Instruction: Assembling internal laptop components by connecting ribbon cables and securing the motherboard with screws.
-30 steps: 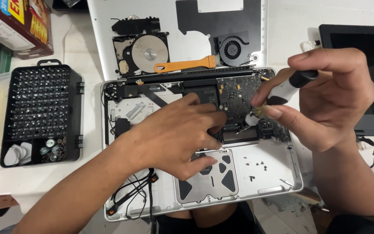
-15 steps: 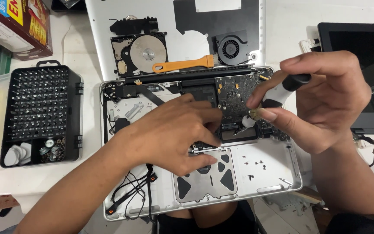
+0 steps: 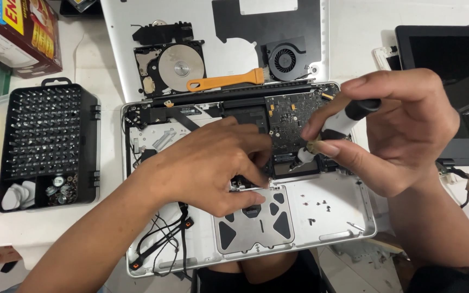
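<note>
While both hands work inside it, one opened laptop chassis [image 3: 332,217] lies bottom-up on a white table [image 3: 354,43], silver, with its dark circuit board [image 3: 291,116] exposed at upper centre. One left hand [image 3: 213,163] rests palm-down over the middle of the chassis, fingers curled narrow with the fingertips pressed at the board's lower edge; whether they pinch anything cannot be told. One right hand [image 3: 403,130] is closed around one screwdriver [image 3: 335,127] with a black and white handle, held slanting, its tip down at the board's lower right corner.

Count of other items: one trackpad underside [image 3: 253,222] bearing four dark triangular pads; several loose small screws [image 3: 318,209] on the bare palm-rest metal to its right; one bundle of black cables [image 3: 164,233] trailing from the chassis's lower left.

Behind the chassis lies one detached silver bottom cover [image 3: 229,59], carrying one hard drive [image 3: 172,68], one black fan [image 3: 283,57] and one orange pry tool [image 3: 226,81]. One black bit case [image 3: 47,144], filled with rows of bits, sits to the left. One red cardboard box [image 3: 20,30] occupies the upper left corner. One dark screen panel [image 3: 451,65] lies at the right edge.

Surface: white tabletop, cluttered; the room beyond is not visible.
</note>
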